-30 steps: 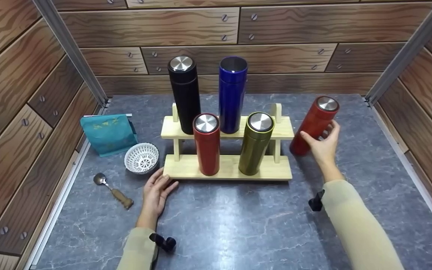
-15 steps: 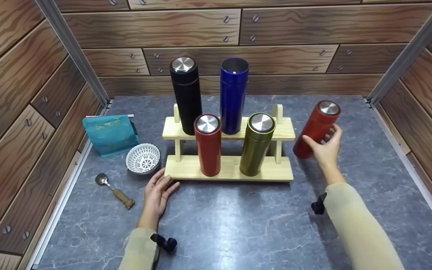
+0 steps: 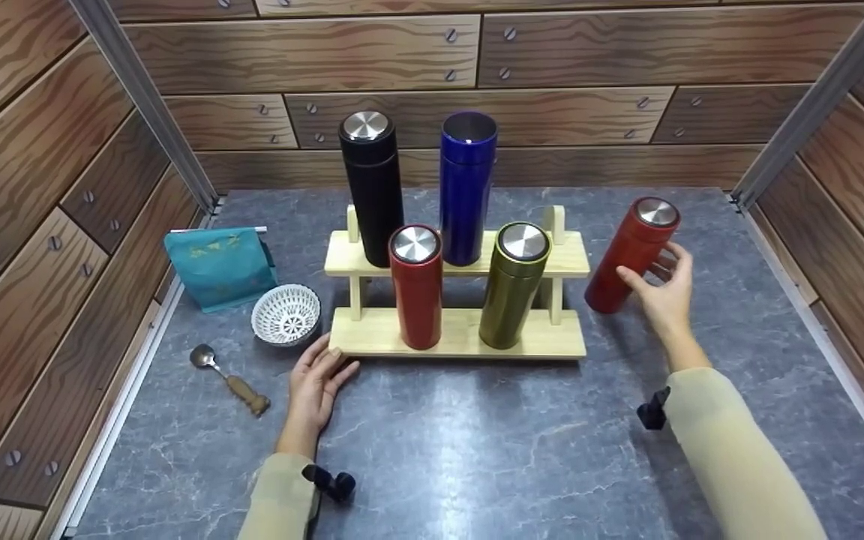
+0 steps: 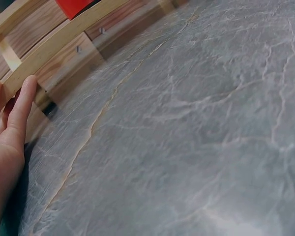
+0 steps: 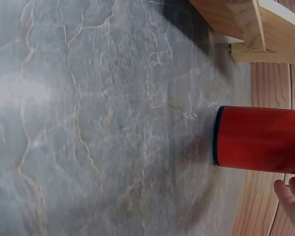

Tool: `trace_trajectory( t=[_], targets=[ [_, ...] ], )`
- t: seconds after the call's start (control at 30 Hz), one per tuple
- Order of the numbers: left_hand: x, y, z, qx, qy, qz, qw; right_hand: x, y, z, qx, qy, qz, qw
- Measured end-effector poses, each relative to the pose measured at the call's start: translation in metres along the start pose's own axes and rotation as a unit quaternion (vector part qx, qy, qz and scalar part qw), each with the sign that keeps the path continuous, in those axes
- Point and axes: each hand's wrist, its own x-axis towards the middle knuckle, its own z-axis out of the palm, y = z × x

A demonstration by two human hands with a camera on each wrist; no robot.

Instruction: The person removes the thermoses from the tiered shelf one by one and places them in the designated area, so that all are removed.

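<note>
A two-tier wooden rack (image 3: 342, 330) carries a black thermos (image 3: 372, 195) and a blue thermos (image 3: 467, 187) on its upper shelf. A red thermos (image 3: 417, 300) and an olive-green thermos (image 3: 511, 300) stand on the lower one. My left hand (image 3: 313, 390) holds the front left corner of the lower shelf between thumb and fingers. To the right of the rack, a second red thermos (image 3: 631, 259) stands upright on the table. My right hand (image 3: 664, 296) is beside it with spread fingers, the thumb in front; in the right wrist view the visible fingertips (image 5: 280, 188) are apart from it.
Left of the rack are a teal pouch (image 3: 220, 270), a small white woven-pattern bowl (image 3: 286, 315) and a spoon with a brown handle (image 3: 241, 390). Wood-patterned walls (image 3: 552, 52) enclose the grey marbled table (image 3: 514, 450).
The second red thermos shifted slightly to the right and toward me, then stopped. My right hand has since loosened and drawn a little to the right. My left hand stays at the rack.
</note>
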Motion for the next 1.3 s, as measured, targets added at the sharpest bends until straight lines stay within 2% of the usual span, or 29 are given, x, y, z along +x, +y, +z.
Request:
trace_trajectory(
  t=[0.33,0.47,0.77,1.03,1.3],
  targets=[
    [0.001,0.0,-0.001,0.004,-0.006,0.003,1.0,-0.01,-0.026,-0.009,0.03,0.022,-0.049,0.9981],
    [0.002,0.0,-0.001,0.002,-0.007,0.004,1.0,-0.008,-0.03,-0.014,0.064,0.034,-0.069,0.995],
    [0.001,-0.001,0.0,0.003,-0.006,0.007,0.9999,0.003,-0.03,-0.023,0.12,0.056,-0.121,0.9838],
    [0.0,0.0,0.0,0.005,-0.01,0.003,0.9999,-0.001,-0.054,-0.024,0.173,0.046,-0.152,0.972],
    [0.001,-0.001,0.001,0.0,-0.001,0.008,1.0,-0.005,-0.079,-0.012,0.234,0.042,-0.165,0.9571]
  ],
)
